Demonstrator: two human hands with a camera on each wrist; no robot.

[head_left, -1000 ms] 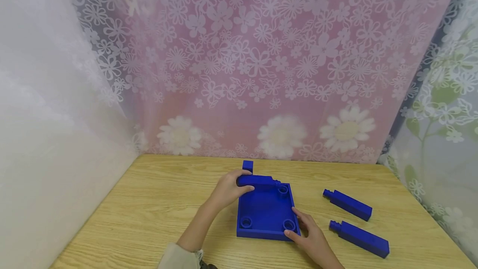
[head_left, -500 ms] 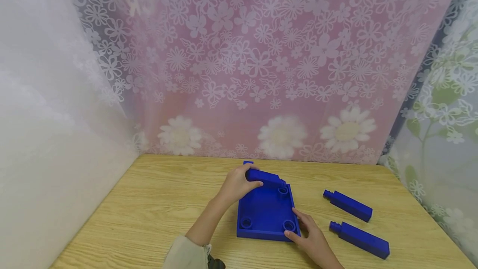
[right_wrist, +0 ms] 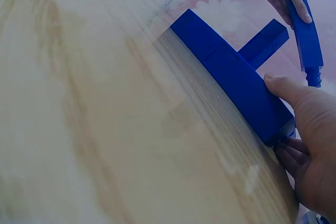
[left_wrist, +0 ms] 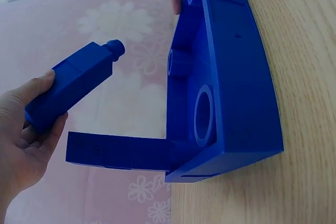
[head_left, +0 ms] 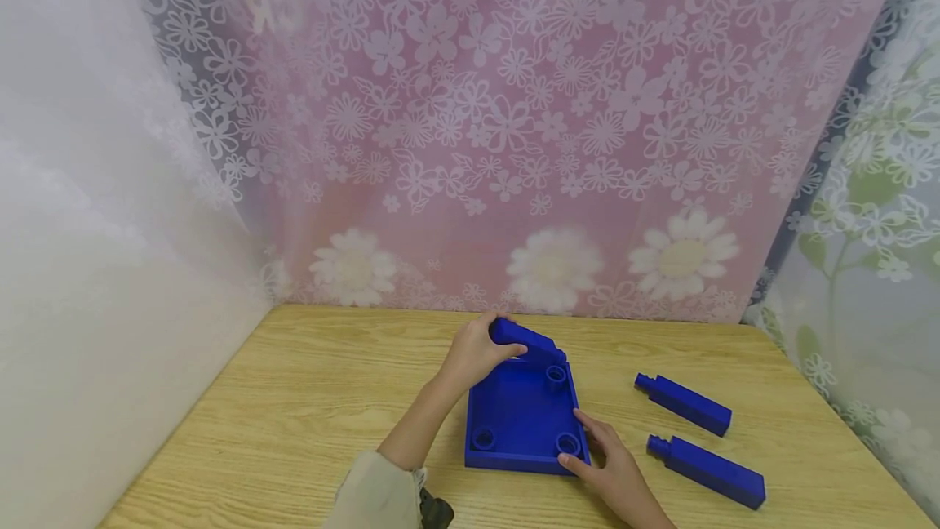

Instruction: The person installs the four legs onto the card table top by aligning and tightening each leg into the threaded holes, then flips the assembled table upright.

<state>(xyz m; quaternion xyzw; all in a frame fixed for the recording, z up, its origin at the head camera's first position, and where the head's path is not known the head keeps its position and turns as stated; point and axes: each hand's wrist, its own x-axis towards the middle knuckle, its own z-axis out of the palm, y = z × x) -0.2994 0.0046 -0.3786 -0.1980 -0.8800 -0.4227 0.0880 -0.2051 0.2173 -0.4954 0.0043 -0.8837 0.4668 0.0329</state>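
Observation:
My left hand [head_left: 467, 357] grips a blue square leg with a threaded end [head_left: 530, 339] by its plain end. The leg is tilted over the far edge of a blue square tabletop-like base [head_left: 523, 411], its threaded end pointing down toward the far right socket [head_left: 556, 375]. Clear of the base, the held leg [left_wrist: 71, 85] shows in the left wrist view. Another leg [left_wrist: 121, 150] stands fixed in a corner; the left hand hides it in the head view. My right hand [head_left: 615, 472] holds the base's near right corner, thumb on the rim, fingers along the side.
Two more blue legs [head_left: 686, 404] [head_left: 708, 470] lie on the wooden table [head_left: 330, 398] to the right of the base, threaded ends toward it. A pink floral curtain [head_left: 470, 145] hangs behind the table, with pale sheets at both sides.
My left hand has raised the leg and moved it rightward and away, tipping its threaded end downward. The right hand and the base have stayed in place.

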